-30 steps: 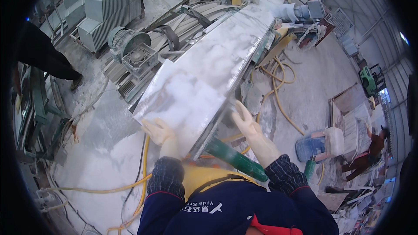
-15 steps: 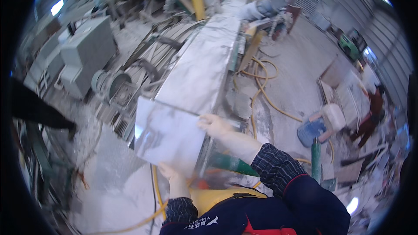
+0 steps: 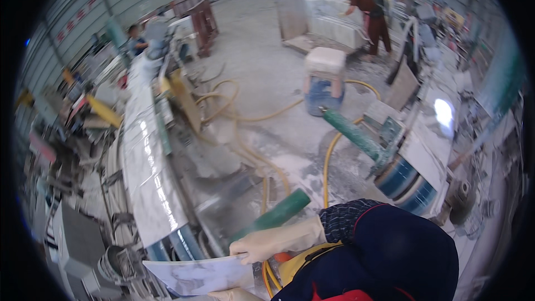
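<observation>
While right grip [image 3: 261,246] pinches tile [image 3: 192,276], left grip [image 3: 238,294] unclear, yellow hose [image 3: 326,173] crosses dusty floor [image 3: 251,39].

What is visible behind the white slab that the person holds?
Beyond the upper edge of the slab, the long machine's blue end and, near the right hand, a green cylinder are visible. What lies directly behind the slab is covered.

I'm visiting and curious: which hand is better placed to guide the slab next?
Probably the right hand, gripping the slab at its upper right corner. The left hand is mostly cut off, so its grip is unclear.
</observation>
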Demonstrator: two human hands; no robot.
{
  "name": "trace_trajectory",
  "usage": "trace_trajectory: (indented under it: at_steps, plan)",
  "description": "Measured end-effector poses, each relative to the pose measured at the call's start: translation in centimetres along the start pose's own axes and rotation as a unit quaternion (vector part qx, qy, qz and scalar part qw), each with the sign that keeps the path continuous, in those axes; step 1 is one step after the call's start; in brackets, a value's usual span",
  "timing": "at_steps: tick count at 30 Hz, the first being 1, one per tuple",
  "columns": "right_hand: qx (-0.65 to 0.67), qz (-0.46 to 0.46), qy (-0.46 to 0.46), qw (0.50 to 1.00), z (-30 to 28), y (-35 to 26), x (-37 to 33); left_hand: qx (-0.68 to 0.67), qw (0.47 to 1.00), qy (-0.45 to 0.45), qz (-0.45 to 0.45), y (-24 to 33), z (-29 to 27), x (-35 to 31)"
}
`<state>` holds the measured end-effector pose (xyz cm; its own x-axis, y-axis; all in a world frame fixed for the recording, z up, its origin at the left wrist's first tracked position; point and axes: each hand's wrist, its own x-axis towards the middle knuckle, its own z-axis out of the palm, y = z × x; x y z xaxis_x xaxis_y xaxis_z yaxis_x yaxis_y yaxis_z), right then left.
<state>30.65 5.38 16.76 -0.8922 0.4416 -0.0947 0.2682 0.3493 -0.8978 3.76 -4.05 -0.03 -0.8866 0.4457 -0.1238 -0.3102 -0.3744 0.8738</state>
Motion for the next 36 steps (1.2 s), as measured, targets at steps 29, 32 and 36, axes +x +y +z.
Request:
trace_trajectory:
  at_steps: [29, 32, 36]
  plan:
    - [0.353, 0.443, 0.71, 0.418, 13.0, 7.0, -53.5, 0.384, 0.56, -0.682, -0.27, -19.1, 32.2, -52.5]
    - [0.379, 0.497, 0.686, 0.372, 15.1, 7.9, -51.2, 0.422, 0.522, -0.686, -0.282, -18.8, 32.1, -52.8]
    - [0.417, 0.382, 0.735, 0.373, 17.0, 7.9, -49.6, 0.436, 0.473, -0.708, -0.293, -18.5, 32.0, -52.1]
